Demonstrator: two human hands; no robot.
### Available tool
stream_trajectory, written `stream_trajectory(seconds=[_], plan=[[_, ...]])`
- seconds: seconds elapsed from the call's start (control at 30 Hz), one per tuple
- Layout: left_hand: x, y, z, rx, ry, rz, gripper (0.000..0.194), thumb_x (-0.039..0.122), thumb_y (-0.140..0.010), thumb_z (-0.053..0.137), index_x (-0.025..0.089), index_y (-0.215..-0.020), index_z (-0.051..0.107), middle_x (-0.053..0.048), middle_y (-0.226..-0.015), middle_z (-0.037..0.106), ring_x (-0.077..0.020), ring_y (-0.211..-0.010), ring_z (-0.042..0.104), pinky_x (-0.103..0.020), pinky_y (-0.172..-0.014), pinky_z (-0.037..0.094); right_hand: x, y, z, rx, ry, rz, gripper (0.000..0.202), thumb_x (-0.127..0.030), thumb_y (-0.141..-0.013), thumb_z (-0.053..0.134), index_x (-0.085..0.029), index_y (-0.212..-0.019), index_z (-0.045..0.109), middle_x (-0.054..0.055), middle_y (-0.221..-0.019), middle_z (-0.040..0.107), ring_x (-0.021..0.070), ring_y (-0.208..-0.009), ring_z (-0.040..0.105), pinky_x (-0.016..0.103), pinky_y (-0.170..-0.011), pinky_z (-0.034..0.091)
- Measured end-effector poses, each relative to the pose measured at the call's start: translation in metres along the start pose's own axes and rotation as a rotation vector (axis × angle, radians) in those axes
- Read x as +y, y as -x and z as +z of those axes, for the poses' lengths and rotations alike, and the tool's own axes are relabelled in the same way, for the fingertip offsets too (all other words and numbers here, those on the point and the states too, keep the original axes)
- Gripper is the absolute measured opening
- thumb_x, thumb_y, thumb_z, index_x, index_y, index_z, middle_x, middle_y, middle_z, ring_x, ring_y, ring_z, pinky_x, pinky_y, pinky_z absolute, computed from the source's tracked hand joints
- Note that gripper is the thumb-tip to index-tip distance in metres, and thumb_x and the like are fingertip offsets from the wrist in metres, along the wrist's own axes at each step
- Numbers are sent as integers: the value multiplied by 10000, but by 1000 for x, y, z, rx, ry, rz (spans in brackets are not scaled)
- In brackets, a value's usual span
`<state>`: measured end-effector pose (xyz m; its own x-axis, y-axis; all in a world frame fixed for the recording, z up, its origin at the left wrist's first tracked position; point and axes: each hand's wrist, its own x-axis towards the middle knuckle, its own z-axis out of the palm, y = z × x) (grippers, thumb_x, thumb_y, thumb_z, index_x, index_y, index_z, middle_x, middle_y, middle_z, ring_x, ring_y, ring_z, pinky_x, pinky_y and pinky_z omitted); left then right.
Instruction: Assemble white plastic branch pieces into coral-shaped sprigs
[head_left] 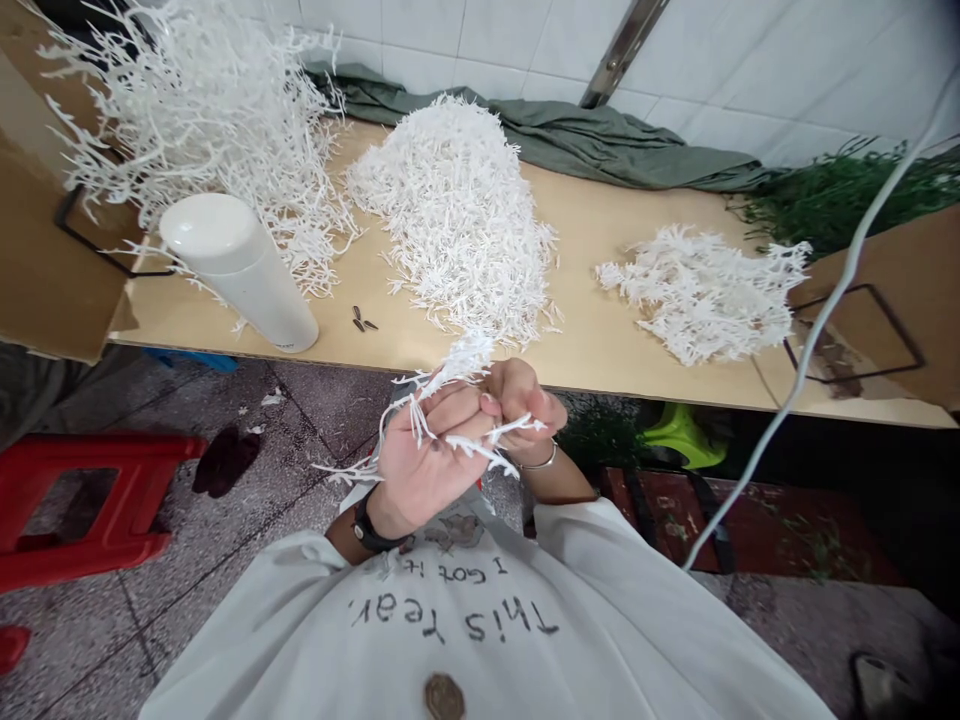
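Note:
My left hand (431,470), with a dark wristband, is closed around a white branched plastic piece (469,360) whose thin twigs stick out above and to the left. My right hand (525,395), with a thin bracelet, presses against the left one, fingers curled on the same branching piece. Both hands are in front of the table's near edge. Just beyond them lies a large heap of small white bits (465,210). A tangled pile of long white branches (217,110) stands at the back left, and a smaller white pile (712,290) lies to the right.
A white bottle (240,270) stands near the left front of the table (450,350). Several dark seeds (364,320) lie beside it. Green cloth (600,145) runs along the wall. A pale cable (817,330) crosses the right side. A red stool (90,500) is on the floor, left.

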<state>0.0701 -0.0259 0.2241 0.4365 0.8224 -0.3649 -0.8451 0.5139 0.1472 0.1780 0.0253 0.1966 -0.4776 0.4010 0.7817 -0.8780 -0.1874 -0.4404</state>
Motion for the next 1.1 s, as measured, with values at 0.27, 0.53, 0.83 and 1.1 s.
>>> stream_trajectory(seconds=[0.27, 0.53, 0.83, 1.1], plan=[[11, -9, -14, -145, 107, 335, 266, 104, -904, 434, 181, -661, 358, 85, -489, 298, -13, -369, 298, -105, -758, 494, -29, -9, 7, -57, 165, -249, 403, -291, -982, 233, -197, -595, 294, -61, -446, 301, 55, -325, 317, 182, -360, 316], [14, -10, -7, -84, -67, 384, 273, 234, -943, 406, 182, -676, 386, 67, -541, 300, -33, -382, 209, -224, -831, 515, -98, -4, -64, 687, 2075, 259, 248, -412, -895, 474, -212, -1017, 553, 86, -939, 573, 204, -833, 533, 386, -773, 461], [19, -14, -10, -234, -211, 177, 389, 302, -890, 495, 174, -576, 304, 59, -508, 189, -46, -405, 225, -227, -554, 452, -80, -1, -96, 816, 2181, 151, 458, -548, -918, 353, -181, -930, 626, 112, -1016, 616, 239, -1044, 535, 461, -966, 389], [20, -23, -40, -189, -865, 441, 423, 495, -837, 548, 171, -565, 530, 7, -490, 404, -103, -477, 415, -257, -518, 387, -31, -2, -4, 482, 1401, 332, 551, -611, -921, 275, -159, -838, 578, 28, -682, 552, 111, -629, 519, 264, -606, 416]])
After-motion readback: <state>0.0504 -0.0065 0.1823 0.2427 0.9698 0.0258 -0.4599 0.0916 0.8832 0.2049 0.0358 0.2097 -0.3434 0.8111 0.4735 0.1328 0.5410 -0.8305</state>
